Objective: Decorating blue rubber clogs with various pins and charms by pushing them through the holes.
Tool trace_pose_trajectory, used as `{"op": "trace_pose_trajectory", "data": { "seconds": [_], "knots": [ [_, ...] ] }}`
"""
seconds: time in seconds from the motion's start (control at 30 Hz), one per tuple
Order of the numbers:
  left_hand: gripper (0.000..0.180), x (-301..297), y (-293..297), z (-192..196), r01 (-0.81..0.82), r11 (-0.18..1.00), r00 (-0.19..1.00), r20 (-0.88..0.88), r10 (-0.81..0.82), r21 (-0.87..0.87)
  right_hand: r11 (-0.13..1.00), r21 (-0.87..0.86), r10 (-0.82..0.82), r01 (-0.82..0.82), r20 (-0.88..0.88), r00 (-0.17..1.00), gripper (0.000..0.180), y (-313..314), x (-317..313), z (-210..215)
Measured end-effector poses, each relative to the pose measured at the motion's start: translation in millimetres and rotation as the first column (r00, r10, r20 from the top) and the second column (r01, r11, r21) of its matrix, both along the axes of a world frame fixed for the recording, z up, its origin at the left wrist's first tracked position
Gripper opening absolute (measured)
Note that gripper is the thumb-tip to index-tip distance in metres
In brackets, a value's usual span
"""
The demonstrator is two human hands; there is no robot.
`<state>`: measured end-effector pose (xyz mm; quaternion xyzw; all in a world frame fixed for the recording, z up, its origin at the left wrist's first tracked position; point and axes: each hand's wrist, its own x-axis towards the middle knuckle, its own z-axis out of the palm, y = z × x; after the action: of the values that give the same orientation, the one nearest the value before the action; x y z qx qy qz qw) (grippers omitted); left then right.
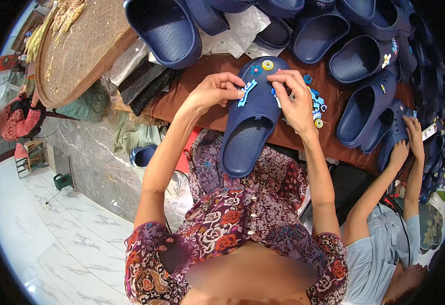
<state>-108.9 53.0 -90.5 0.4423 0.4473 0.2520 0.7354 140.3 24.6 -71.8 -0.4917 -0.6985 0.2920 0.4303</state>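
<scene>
Beyond the tabletop's (329, 100) left edge, a woven tray (75, 66) holds pale stalks (69, 19); across the near edge lies a navy clog (253, 122), charms (267, 65) on its toe. Left hand (210, 95) pinches a blue strip (248, 90); right hand's (296, 101) narrow grip is unclear.

Clog (257, 108): matt, smooth, plastic-looking. Banner charm (247, 93): glossy plastic. Table cover (182, 94): matt cloth. Tray (83, 48): rough, woven.
</scene>
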Motion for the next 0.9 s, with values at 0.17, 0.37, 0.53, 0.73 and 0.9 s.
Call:
{"op": "trace_pose_trajectory", "data": {
  "seconds": [0.17, 0.37, 0.53, 0.73, 0.9],
  "knots": [
    [0.03, 2, 3, -6, -0.004, 0.999, 1.0, -0.005, 0.004, -0.042, 1.0, -0.004, -0.007, 0.007, -0.004, 1.0, 0.015, 0, -1, -1],
    [0.022, 7, 2, 0, 0.015, 1.0, 0.999, -0.051, -0.016, -0.013, 0.999, -0.032, -0.03, 0.029, -0.02, 0.999, 0.015, -1, -4, 0],
    [0.019, 10, 5, 4, 0.046, 0.999, 0.998, -0.051, -0.046, -0.013, 0.999, -0.019, -0.029, 0.028, -0.019, 0.999, 0.015, 0, -4, -2],
    [0.015, 8, 1, 12, 0.076, 0.992, 0.99, -0.123, -0.064, 0.096, 0.999, -0.036, -0.035, 0.034, -0.033, 0.999, 0.014, -1, -5, -2],
    [0.017, 8, -15, 14, 0.01, 0.964, 0.981, -0.188, 0.042, 0.267, 0.998, -0.038, -0.047, 0.046, -0.027, 0.999, 0.014, -4, -6, -4]
  ]
}}
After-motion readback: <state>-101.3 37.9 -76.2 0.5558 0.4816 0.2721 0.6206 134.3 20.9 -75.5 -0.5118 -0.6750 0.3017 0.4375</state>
